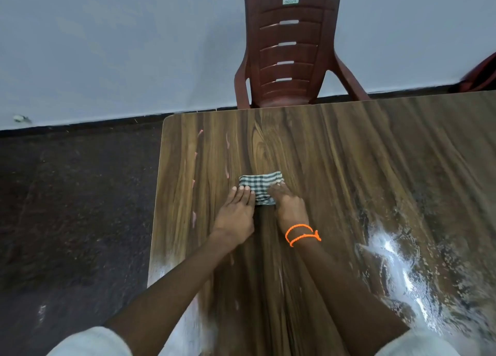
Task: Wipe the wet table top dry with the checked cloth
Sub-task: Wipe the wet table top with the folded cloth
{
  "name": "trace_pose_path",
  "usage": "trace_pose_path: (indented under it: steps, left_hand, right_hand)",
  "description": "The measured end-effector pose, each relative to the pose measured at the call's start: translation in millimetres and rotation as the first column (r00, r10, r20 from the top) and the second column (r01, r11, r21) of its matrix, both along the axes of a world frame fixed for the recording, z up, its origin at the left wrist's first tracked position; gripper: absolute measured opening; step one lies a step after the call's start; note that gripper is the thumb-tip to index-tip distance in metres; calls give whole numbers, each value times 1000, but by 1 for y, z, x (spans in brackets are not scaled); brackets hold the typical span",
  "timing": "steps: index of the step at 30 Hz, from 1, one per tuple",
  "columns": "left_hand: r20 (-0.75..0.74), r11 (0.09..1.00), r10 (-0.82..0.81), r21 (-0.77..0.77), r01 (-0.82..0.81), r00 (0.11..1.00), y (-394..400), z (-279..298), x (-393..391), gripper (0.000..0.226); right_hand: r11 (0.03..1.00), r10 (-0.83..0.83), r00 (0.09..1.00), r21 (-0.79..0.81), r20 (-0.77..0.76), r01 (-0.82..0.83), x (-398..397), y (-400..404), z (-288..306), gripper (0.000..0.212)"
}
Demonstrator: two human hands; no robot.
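Plainly, by label:

Table top [335, 154]: brown wood-grain laminate with a rounded far-left corner; it fills the right and lower part of the view.
Wet patch [397, 275]: a glistening white film of water spread over the near right of the table top, streaked and broken at its edges.
Pink marks [194, 216]: short pale pink streaks in a line near the left edge of the table.
Checked cloth [260, 185]: folded small, green-and-white check, lying flat on the table about midway across, well left of the wet patch.
Left hand [236, 216]: palm down, fingers straight and together, fingertips pressing on the cloth's left near corner.
Right hand [287, 208]: palm down on the cloth's right side, fingers laid over it; whether they curl into the fabric cannot be told.
Orange cord [302, 233]: looped twice round the right wrist.
Chair [290, 49]: reddish-brown plastic with a slatted back and armrests, at the table's far edge, against the wall.
Wall [120, 47]: plain pale grey-blue, with a dark skirting strip.
Floor [75, 208]: dark, speckled, left of the table.
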State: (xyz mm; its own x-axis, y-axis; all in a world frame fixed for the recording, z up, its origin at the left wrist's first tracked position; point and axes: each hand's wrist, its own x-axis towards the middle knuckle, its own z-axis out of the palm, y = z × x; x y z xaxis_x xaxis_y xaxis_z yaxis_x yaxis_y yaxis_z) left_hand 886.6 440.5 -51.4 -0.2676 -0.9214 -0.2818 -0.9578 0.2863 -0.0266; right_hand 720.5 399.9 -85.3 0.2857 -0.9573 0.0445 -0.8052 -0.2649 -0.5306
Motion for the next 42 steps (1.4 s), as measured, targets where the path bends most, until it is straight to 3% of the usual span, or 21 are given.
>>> trace_pose_path:
  steps: [3, 7, 11, 18, 25, 31, 33, 35, 38, 42]
  left_hand:
    - [-14, 999, -30, 17, 30, 999, 40, 0, 11, 71]
    - [-32, 997, -80, 19, 81, 996, 92, -4, -1, 67]
    - [-46, 992, -115, 41, 116, 992, 106, -3, -34, 69]
    - [-54, 999, 10, 48, -8, 999, 63, 8, -46, 66]
    - [-24, 998, -27, 55, 28, 999, 112, 6, -21, 68]
    - [-54, 994, -87, 57, 90, 995, 185, 3, -38, 63]
    - [-68, 991, -119, 61, 123, 991, 193, 3, -52, 62]
    - [-78, 988, -133, 63, 138, 988, 190, 4, -67, 63]
    - [-97, 995, -73, 61, 79, 993, 174, 6, -81, 67]
    - [-127, 997, -33, 61, 41, 991, 170, 6, -74, 69]
  right_hand:
    - [997, 70, 998, 23, -3, -70, -1, 34, -9, 59]
    - [994, 113, 994, 16, 3, -113, -25, 79, -12, 49]
    - [1000, -10, 1000, 7, 4, 10, -56, 91, -7, 53]
    - [990, -140, 989, 19, 45, 139, -45, 69, 2, 53]
    - [1000, -2, 999, 0, 38, 2, -30, 122, -7, 50]
    - [995, 101, 995, -2, 24, -101, -68, 186, -10, 59]
    - [997, 77, 997, 8, 18, -77, -88, 192, -10, 65]
    - [999, 35, 999, 21, 14, -36, -101, 189, -7, 59]
    - [998, -54, 998, 17, 9, 54, -101, 175, -4, 49]
    - [994, -109, 994, 15, 28, 108, -79, 176, -6, 51]
